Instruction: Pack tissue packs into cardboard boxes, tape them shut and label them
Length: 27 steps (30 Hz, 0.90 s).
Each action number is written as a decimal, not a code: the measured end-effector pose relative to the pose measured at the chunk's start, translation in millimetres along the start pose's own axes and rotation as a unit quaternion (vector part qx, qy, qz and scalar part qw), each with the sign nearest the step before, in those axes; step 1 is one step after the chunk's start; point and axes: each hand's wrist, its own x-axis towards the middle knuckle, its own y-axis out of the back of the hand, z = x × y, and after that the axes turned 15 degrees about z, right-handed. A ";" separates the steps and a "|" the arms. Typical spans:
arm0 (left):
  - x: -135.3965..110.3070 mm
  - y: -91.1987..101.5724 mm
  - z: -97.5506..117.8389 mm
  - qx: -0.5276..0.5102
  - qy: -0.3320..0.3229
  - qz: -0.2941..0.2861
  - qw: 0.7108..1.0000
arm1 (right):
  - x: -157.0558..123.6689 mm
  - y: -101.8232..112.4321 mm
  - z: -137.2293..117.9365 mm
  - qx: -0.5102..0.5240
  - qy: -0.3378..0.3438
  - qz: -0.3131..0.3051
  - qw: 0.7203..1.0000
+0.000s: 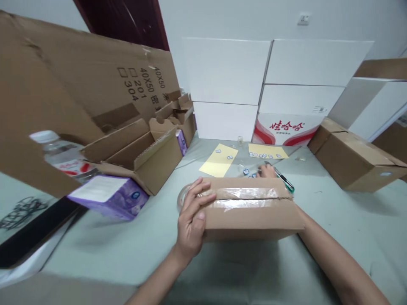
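Note:
A closed cardboard box [248, 218] with clear tape along its top seam sits in front of me. My left hand [192, 216] grips its left end, fingers over the top and thumb on the near side. Beyond the box, my right hand [267, 171] reaches around its right side to the table. Its visible fingers are curled; what they hold, if anything, is hidden. A green-and-black utility knife [284, 178] lies just right of those fingers. Small round stickers [246, 171] lie to their left. Behind my left hand, a roll of clear tape [182, 196] shows partly.
Two yellow sheets with small labels, a left sheet [219, 161] and a right sheet [268, 151], lie farther back. Open cardboard boxes [162, 163], a purple box [110, 197] and a water bottle [65, 154] stand left. Another carton [356, 159] stands right; white boxes [225, 120] line the back.

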 end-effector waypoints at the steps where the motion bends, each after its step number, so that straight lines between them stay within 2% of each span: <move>1: -1.0 -0.3 1.4 -0.005 0.004 -0.002 1.000 | 1.1 5.0 -0.6 0.005 0.012 0.007 1.000; 5: -6.6 -1.3 6.9 -0.036 0.043 -0.034 0.998 | 0.8 40.9 -12.2 0.045 0.013 0.011 0.999; 8: -4.3 2.4 6.3 -0.066 0.078 -0.116 0.988 | -16.4 78.2 -33.4 0.078 -0.023 -0.016 0.997; 11: 10.0 13.5 1.1 -0.110 0.115 -0.212 0.964 | -43.6 112.1 -56.2 0.151 -0.109 -0.082 0.979; 13: 24.4 24.0 -3.4 -0.156 0.151 -0.241 0.946 | -58.2 125.9 -66.8 0.164 -0.167 -0.106 0.966; 15: 38.6 34.8 -8.2 -0.180 0.184 -0.214 0.942 | -65.8 131.5 -72.2 0.129 -0.201 -0.096 0.966; 16: 44.1 39.9 -10.9 -0.156 0.188 -0.189 0.951 | -67.0 131.9 -73.0 0.107 -0.210 -0.085 0.968; 19: 48.5 52.4 -21.4 0.021 0.153 -0.156 0.976 | -65.0 128.9 -69.7 0.062 -0.213 -0.065 0.973; 22: 34.1 58.5 -36.5 0.135 0.122 -0.194 0.964 | -61.9 126.8 -60.3 0.021 -0.191 -0.046 0.980; 27: 10.0 58.7 -60.4 0.168 0.133 -0.205 0.955 | -61.2 128.9 -47.2 0.001 -0.156 -0.041 0.987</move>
